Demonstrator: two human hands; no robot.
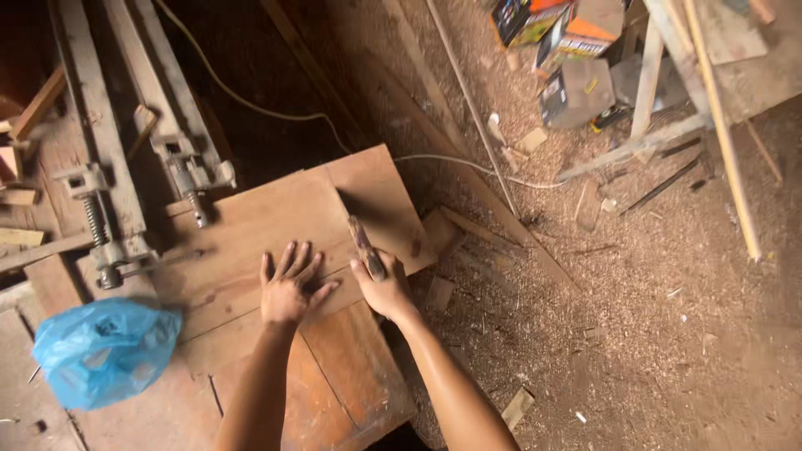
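My left hand [288,286] lies flat, fingers spread, on a wide brown wooden board [267,225] that rests on a workbench. My right hand [383,288] grips a short wooden-handled tool [364,245] at the board's right side; the tool points away from me over the board's surface. Its working end is blurred. Both forearms reach in from the bottom of the view.
Two long bar clamps [180,159] lie at the board's left end. A crumpled blue plastic bag [104,349] sits on the bench at lower left. A white cable [468,163], wood offcuts, sawdust, long battens [718,125] and cardboard boxes [568,42] cover the floor at right.
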